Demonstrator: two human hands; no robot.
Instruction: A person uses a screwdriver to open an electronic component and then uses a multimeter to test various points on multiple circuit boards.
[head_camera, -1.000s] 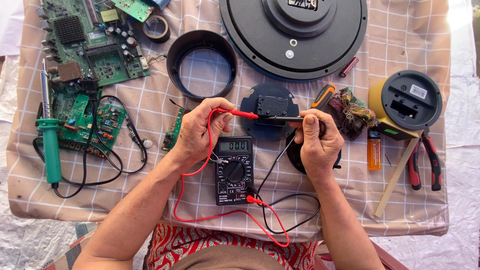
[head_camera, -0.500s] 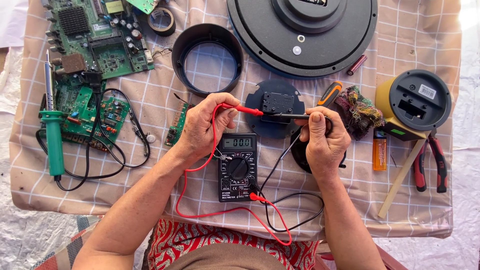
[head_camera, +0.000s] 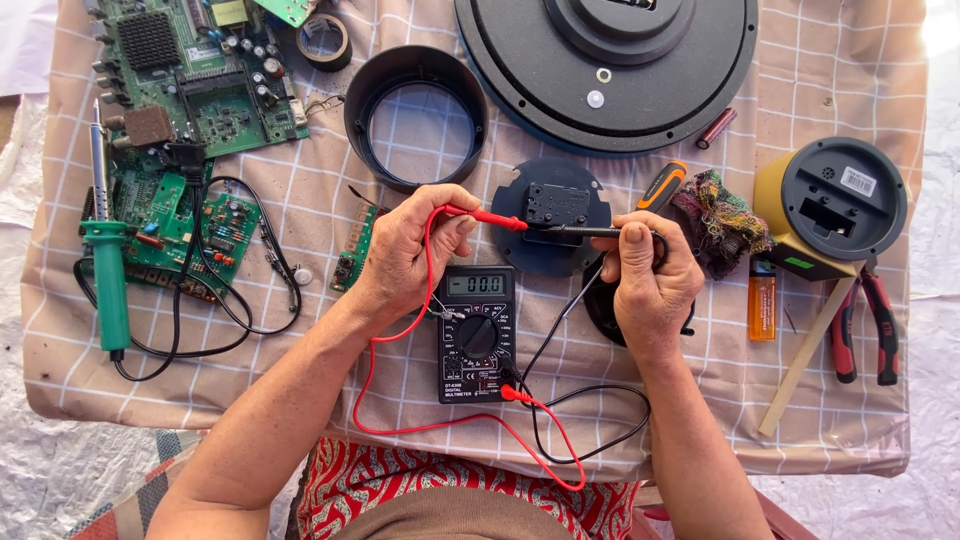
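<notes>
My left hand (head_camera: 405, 255) grips a red test probe (head_camera: 490, 217) whose tip points right at a small black round part (head_camera: 550, 215) on the checked cloth. A black test probe (head_camera: 580, 232) is held in my right hand (head_camera: 650, 280), its tip pointing left onto the same part. Both leads run down to a black digital multimeter (head_camera: 477, 335) lying between my hands, its display lit. A small green circuit board (head_camera: 352, 262) lies partly under my left hand.
Green circuit boards (head_camera: 190, 80) and a green-handled soldering iron (head_camera: 108, 270) lie at left. A black ring (head_camera: 415, 115) and large black disc (head_camera: 610, 60) sit at the back. A yellow-black round device (head_camera: 835, 205), orange lighter (head_camera: 762, 300), red pliers (head_camera: 865, 325), wooden stick and screwdriver lie right.
Both hands keep the probes on the small black part. The view has shifted slightly, so everything sits a little lower and to the right in the picture.
</notes>
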